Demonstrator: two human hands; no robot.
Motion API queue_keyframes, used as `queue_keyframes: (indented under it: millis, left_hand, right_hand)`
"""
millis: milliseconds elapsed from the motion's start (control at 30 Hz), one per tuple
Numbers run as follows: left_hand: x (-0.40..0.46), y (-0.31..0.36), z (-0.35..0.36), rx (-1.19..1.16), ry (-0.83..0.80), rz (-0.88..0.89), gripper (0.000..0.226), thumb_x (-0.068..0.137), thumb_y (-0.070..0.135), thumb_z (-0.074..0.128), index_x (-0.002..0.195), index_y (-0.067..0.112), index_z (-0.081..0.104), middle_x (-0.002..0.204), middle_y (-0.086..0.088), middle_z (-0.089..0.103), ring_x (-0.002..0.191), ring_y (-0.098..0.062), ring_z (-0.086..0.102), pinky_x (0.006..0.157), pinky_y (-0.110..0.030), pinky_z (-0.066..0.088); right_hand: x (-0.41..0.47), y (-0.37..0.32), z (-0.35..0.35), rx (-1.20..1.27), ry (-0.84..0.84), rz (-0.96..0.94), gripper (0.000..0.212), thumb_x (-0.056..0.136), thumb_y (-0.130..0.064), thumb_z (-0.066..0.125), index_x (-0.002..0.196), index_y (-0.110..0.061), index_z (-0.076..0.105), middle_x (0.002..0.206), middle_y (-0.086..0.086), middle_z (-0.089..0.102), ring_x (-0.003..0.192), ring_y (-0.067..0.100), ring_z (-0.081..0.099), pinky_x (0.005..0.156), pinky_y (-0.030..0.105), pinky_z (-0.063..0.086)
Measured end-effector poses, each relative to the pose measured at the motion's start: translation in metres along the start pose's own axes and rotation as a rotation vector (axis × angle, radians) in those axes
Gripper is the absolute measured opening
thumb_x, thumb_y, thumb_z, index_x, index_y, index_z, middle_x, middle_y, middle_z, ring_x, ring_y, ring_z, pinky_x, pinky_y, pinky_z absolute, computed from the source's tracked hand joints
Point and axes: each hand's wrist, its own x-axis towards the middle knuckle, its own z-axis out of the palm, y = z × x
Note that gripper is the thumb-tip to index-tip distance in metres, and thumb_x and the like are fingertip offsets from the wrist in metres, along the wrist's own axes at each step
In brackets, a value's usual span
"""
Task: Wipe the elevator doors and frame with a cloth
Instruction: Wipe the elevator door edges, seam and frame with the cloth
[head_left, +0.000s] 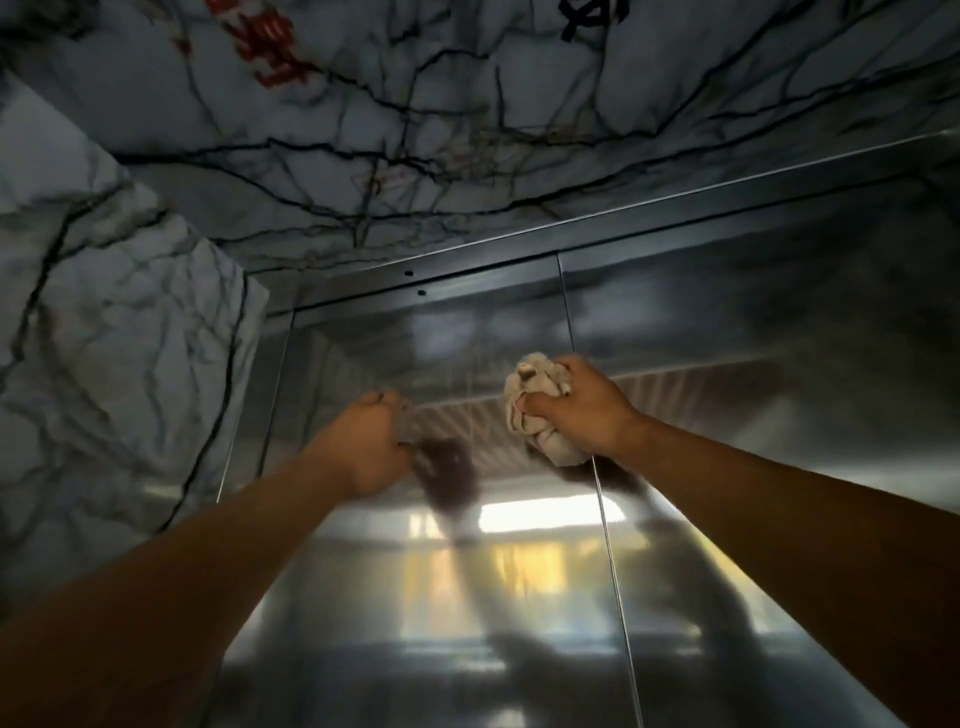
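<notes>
Two brushed steel elevator doors fill the view, the left door (395, 613) and the right door (779, 332), meeting at a centre seam (612, 551). Above them runs the steel frame header (467, 262). My right hand (582, 410) grips a crumpled beige cloth (535, 395) and presses it on the upper left door, just beside the seam. My left hand (371, 447) is raised against the left door with its fingers curled into a fist and nothing seen in it. Both arms reach upward.
Grey marble with dark veins covers the wall above the frame (415, 130) and the left side wall (114, 364). Red and black lettering (265, 41) sits high on the marble. The doors reflect a bright ceiling light (550, 514).
</notes>
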Motion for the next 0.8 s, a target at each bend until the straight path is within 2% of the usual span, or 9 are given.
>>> queue_keyframes:
  millis: [67,200,300,400,533,667,800]
  left_hand:
    - [0.021,-0.007,0.009,-0.008,0.038,0.041,0.061,0.082,0.026,0.066,0.138,0.011,0.045,0.136,-0.018,0.05,0.128,-0.033,0.047,0.105,-0.034,0.038]
    - [0.066,-0.024,0.019,-0.004,0.107,0.097,0.069,0.079,0.034,0.061,0.143,0.015,0.043,0.133,-0.017,0.05,0.128,-0.036,0.046,0.106,-0.043,0.04]
    - [0.093,-0.038,0.024,0.023,0.169,0.092,0.071,0.08,0.034,0.063,0.145,0.021,0.038,0.136,-0.013,0.046,0.128,-0.036,0.044,0.105,-0.046,0.041]
    - [0.12,-0.052,0.025,0.062,0.25,0.072,0.067,0.082,0.04,0.062,0.142,0.02,0.039,0.136,-0.013,0.045,0.126,-0.036,0.045,0.104,-0.047,0.042]
    - [0.142,-0.065,0.032,0.06,0.326,0.088,0.061,0.085,0.044,0.059,0.138,0.019,0.043,0.135,-0.013,0.045,0.127,-0.035,0.043,0.105,-0.047,0.041]
    - [0.148,-0.086,0.038,0.135,0.41,0.144,0.059,0.083,0.049,0.053,0.135,0.021,0.048,0.137,-0.009,0.045,0.127,-0.03,0.043,0.106,-0.044,0.04]
    - [0.145,-0.097,0.035,0.226,0.444,0.111,0.053,0.085,0.046,0.056,0.132,0.023,0.051,0.134,-0.006,0.048,0.124,-0.028,0.046,0.105,-0.041,0.039]
  right_hand:
    - [0.021,0.001,0.007,-0.045,0.061,-0.059,0.048,0.074,-0.031,0.079,0.111,-0.022,0.049,0.101,-0.006,0.059,0.087,0.009,0.057,0.068,0.017,0.042]
    - [0.068,-0.005,0.01,-0.278,0.197,-0.167,0.054,0.078,-0.04,0.073,0.122,-0.016,0.053,0.115,0.003,0.06,0.102,0.02,0.058,0.081,0.024,0.042]
    - [0.103,-0.014,0.002,-0.435,0.299,-0.19,0.053,0.082,-0.045,0.064,0.124,-0.016,0.05,0.122,0.01,0.053,0.107,0.027,0.054,0.082,0.027,0.039]
    - [0.136,-0.025,-0.007,-0.583,0.457,-0.206,0.05,0.083,-0.046,0.058,0.122,-0.015,0.05,0.125,0.013,0.045,0.105,0.031,0.052,0.086,0.034,0.044]
    - [0.163,-0.034,-0.016,-0.659,0.709,-0.122,0.056,0.085,-0.049,0.059,0.124,-0.011,0.048,0.127,0.016,0.037,0.102,0.038,0.055,0.081,0.041,0.047]
    - [0.179,-0.029,-0.007,-0.706,0.78,-0.106,0.056,0.084,-0.05,0.059,0.12,-0.008,0.052,0.123,0.017,0.043,0.102,0.035,0.055,0.077,0.04,0.047]
    - [0.192,-0.024,0.002,-0.706,0.875,-0.124,0.051,0.083,-0.047,0.061,0.115,-0.007,0.057,0.12,0.018,0.049,0.104,0.034,0.055,0.074,0.038,0.046]
